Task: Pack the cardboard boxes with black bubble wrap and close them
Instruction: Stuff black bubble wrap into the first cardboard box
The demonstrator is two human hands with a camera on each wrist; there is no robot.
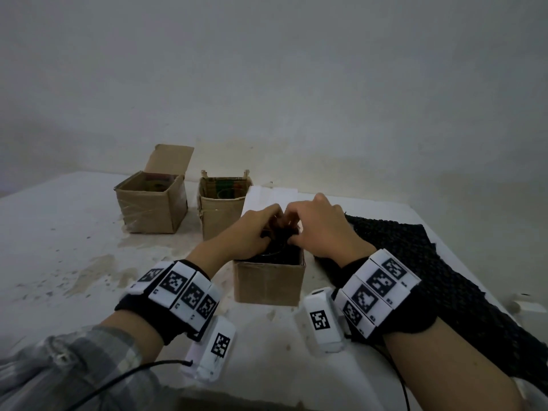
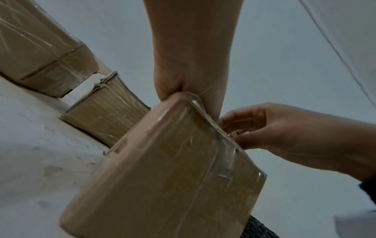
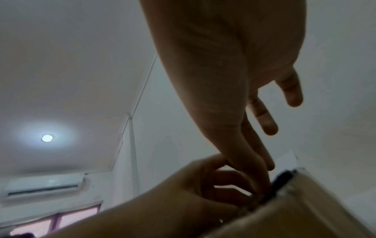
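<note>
A small cardboard box [image 1: 268,281] stands on the table in front of me, stuffed with black bubble wrap [image 1: 280,250] that bulges above its rim. My left hand [image 1: 255,229] is over the box from the left, fingers curled down into the wrap. My right hand [image 1: 320,229] meets it from the right and pinches the same bunch at the top. In the left wrist view the taped box [image 2: 173,169] hides my left hand's [image 2: 189,64] fingertips. In the right wrist view my right hand [image 3: 234,80] points two fingers down to the wrap [image 3: 282,178] at the rim; ring and little fingers stick out.
Two more open cardboard boxes stand at the back: one with a raised flap [image 1: 151,203], one beside it [image 1: 222,210], both with coloured contents. A large black bubble wrap sheet [image 1: 430,277] lies on the table [image 1: 59,247] to the right. A wall rises behind.
</note>
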